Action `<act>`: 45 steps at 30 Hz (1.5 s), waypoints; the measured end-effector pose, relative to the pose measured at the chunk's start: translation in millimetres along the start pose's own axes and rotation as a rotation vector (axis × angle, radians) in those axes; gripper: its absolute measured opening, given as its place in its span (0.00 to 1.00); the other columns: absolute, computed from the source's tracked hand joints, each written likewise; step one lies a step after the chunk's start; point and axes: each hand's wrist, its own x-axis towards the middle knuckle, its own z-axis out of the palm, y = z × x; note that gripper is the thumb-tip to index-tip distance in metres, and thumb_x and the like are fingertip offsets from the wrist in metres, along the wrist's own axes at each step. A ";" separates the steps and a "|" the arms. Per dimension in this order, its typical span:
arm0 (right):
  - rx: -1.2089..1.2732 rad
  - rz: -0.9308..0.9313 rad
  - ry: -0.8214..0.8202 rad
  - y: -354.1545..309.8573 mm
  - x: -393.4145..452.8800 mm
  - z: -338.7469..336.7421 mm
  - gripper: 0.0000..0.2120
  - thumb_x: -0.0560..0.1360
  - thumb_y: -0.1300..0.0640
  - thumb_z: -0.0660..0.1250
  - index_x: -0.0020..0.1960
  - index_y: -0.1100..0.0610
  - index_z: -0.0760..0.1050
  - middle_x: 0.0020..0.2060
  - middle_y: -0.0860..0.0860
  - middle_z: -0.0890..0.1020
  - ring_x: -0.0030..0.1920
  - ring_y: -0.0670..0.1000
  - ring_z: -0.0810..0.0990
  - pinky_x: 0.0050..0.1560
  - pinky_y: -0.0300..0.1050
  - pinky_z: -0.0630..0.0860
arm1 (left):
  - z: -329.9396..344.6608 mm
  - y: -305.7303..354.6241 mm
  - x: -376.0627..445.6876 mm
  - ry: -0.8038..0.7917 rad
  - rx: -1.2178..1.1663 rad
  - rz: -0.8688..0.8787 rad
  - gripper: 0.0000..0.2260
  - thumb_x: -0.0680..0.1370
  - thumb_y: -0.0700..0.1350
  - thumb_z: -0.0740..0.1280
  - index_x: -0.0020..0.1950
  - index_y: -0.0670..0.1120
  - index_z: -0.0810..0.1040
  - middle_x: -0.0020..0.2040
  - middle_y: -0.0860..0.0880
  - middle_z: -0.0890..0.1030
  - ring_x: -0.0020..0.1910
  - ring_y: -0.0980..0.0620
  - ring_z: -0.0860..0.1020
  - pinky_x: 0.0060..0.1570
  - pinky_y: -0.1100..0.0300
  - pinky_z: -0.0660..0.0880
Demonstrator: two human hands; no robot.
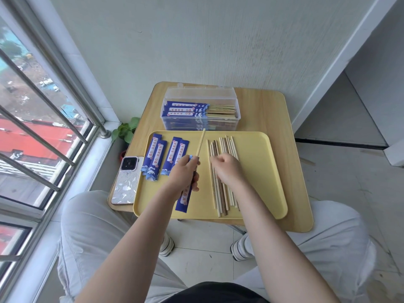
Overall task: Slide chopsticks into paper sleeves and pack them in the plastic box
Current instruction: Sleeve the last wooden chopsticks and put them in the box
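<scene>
My left hand (182, 171) grips blue paper sleeve (184, 201), pale chopstick (200, 143) poking from top, over smooth yellow tray (258, 171). My right hand (227, 170), fingers curled, rests on loose chopsticks (220, 147); pinch unclear. Clear plastic box (200, 110) beyond tray holds sleeved pairs. Flat empty sleeves (162, 159) lie left.

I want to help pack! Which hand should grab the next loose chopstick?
Right. The right hand already rests on the loose chopsticks on the tray. The left hand is busy gripping a blue sleeve with a chopstick sticking out.
</scene>
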 end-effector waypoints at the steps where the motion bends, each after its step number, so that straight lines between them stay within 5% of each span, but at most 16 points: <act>1: -0.210 -0.023 0.014 4.1 0.2 2.4 0.12 0.80 0.50 0.61 0.41 0.57 0.71 0.35 0.51 0.75 0.36 0.54 0.74 0.35 0.45 0.68 | -1.6 -2.6 1.5 0.028 -0.025 -0.019 0.13 0.85 0.49 0.59 0.55 0.40 0.74 0.35 0.43 0.75 0.25 0.48 0.73 0.31 0.54 0.77; 5: -0.680 -0.062 0.012 8.9 -4.3 17.7 0.10 0.79 0.50 0.68 0.51 0.57 0.74 0.46 0.53 0.78 0.47 0.57 0.79 0.39 0.45 0.70 | -3.9 -10.8 2.3 0.081 -0.143 -0.094 0.11 0.84 0.47 0.61 0.50 0.40 0.77 0.37 0.42 0.78 0.26 0.46 0.74 0.31 0.56 0.77; 10: -0.768 -0.024 0.044 4.6 -3.5 23.3 0.08 0.79 0.65 0.63 0.57 0.61 0.76 0.52 0.56 0.81 0.51 0.57 0.81 0.40 0.44 0.71 | -5.5 -15.0 2.9 0.124 -0.178 -0.143 0.12 0.84 0.48 0.62 0.53 0.40 0.78 0.37 0.43 0.79 0.27 0.48 0.74 0.30 0.58 0.75; 14: -0.756 -0.032 0.053 0.5 -6.5 22.9 0.08 0.78 0.66 0.64 0.55 0.61 0.78 0.51 0.57 0.82 0.51 0.58 0.82 0.43 0.44 0.74 | -6.6 -13.6 3.3 0.134 -0.197 -0.153 0.12 0.84 0.47 0.62 0.52 0.40 0.79 0.37 0.44 0.79 0.27 0.48 0.74 0.30 0.59 0.74; 17: -0.608 -0.014 0.063 0.8 -5.1 17.5 0.03 0.76 0.61 0.67 0.45 0.58 0.72 0.42 0.55 0.77 0.41 0.56 0.76 0.38 0.43 0.71 | -8.3 -12.8 3.4 0.112 -0.239 -0.146 0.12 0.83 0.47 0.63 0.51 0.40 0.80 0.39 0.44 0.81 0.29 0.49 0.77 0.32 0.58 0.76; 23: -0.175 -0.065 -0.128 -7.4 -11.1 1.6 0.05 0.76 0.56 0.68 0.51 0.54 0.75 0.47 0.49 0.79 0.40 0.48 0.79 0.36 0.41 0.73 | -7.5 -9.7 4.1 -0.013 -0.322 -0.055 0.13 0.83 0.49 0.64 0.56 0.41 0.83 0.54 0.44 0.85 0.51 0.46 0.83 0.45 0.55 0.79; 29: 0.026 -0.177 -0.192 -10.7 -17.7 -3.8 0.04 0.77 0.60 0.66 0.49 0.51 0.76 0.37 0.55 0.82 0.25 0.45 0.74 0.30 0.40 0.72 | -7.5 -4.1 6.0 0.017 -0.335 -0.050 0.14 0.82 0.51 0.65 0.58 0.43 0.83 0.56 0.41 0.84 0.54 0.43 0.83 0.49 0.54 0.78; 32: 0.136 -0.145 -0.144 -14.8 -22.0 -11.9 0.08 0.77 0.62 0.64 0.50 0.53 0.80 0.38 0.52 0.84 0.29 0.47 0.79 0.29 0.41 0.76 | -9.6 -3.1 6.0 0.010 -0.295 -0.033 0.13 0.84 0.48 0.62 0.58 0.41 0.81 0.52 0.44 0.85 0.49 0.46 0.84 0.47 0.55 0.79; 37: 0.373 -0.167 -0.049 -22.2 -18.8 -26.6 0.10 0.80 0.66 0.60 0.54 0.60 0.80 0.45 0.53 0.86 0.42 0.51 0.87 0.45 0.51 0.84 | -7.9 -1.0 4.2 0.082 -0.228 -0.008 0.12 0.84 0.46 0.62 0.53 0.39 0.80 0.37 0.45 0.79 0.30 0.50 0.76 0.32 0.59 0.75; 42: 0.481 -0.322 0.158 -28.0 -16.3 -36.7 0.08 0.80 0.63 0.66 0.57 0.58 0.81 0.40 0.52 0.85 0.34 0.50 0.81 0.34 0.41 0.78 | -5.5 -0.8 4.7 0.139 -0.118 -0.033 0.20 0.85 0.52 0.55 0.45 0.41 0.77 0.32 0.45 0.74 0.26 0.50 0.71 0.30 0.58 0.71; 45: 0.525 -0.396 0.272 -29.9 -11.7 -39.0 0.08 0.79 0.57 0.68 0.54 0.49 0.84 0.37 0.47 0.79 0.35 0.48 0.74 0.37 0.41 0.73 | -3.0 -1.1 3.0 0.152 -0.071 -0.054 0.25 0.85 0.56 0.52 0.42 0.40 0.76 0.31 0.45 0.73 0.26 0.50 0.70 0.28 0.59 0.69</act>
